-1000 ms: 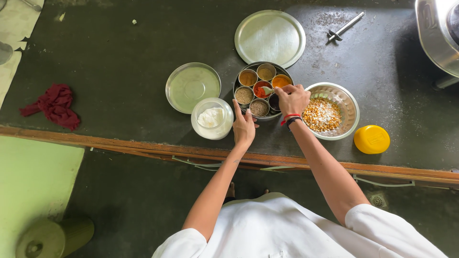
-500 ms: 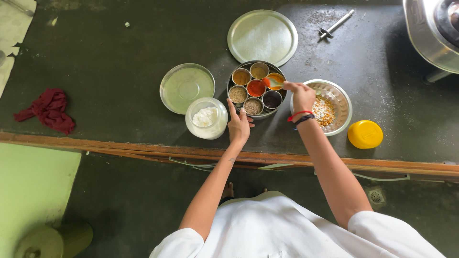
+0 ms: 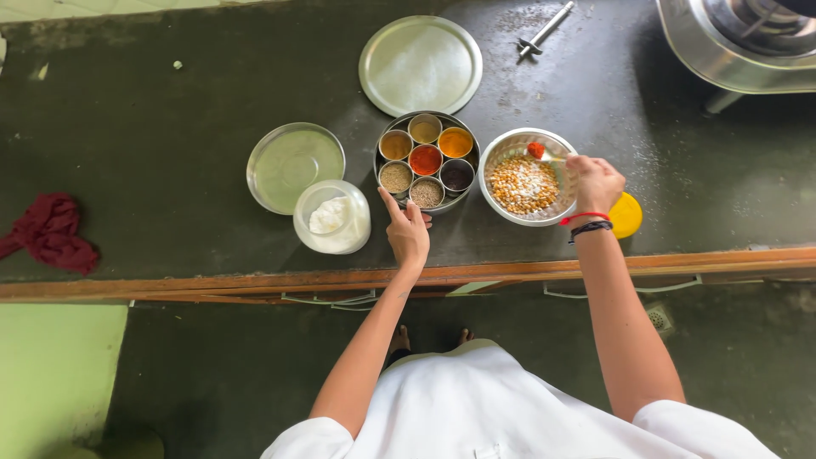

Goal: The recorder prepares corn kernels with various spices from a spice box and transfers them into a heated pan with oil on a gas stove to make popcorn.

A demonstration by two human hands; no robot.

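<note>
On the dark counter, seen from overhead: a person in white is working with both hands at two round steel vessels.
Hidden or cut off: the stove is running out of frame at top right; the yellow lid is showing only partly behind the right wrist; the spoon's handle is disappearing inside the fist.
Hard to make out: the white contents of the glass jar are not identifiable.
Surroundings: a large steel lid is lying beyond the spice box; a smaller glass lid is lying just beside the jar; a red cloth is lying well apart at the left; a metal tool is lying near the top edge.
Left hand: fingers are spreading apart, their tips touching the near rim of the spice box, gripping nothing.
Right hand: fingers are closing together on a small spoon carrying red powder.
Spoon position: it is hovering over the steel bowl of pale grains, just right of the spice box.
</note>
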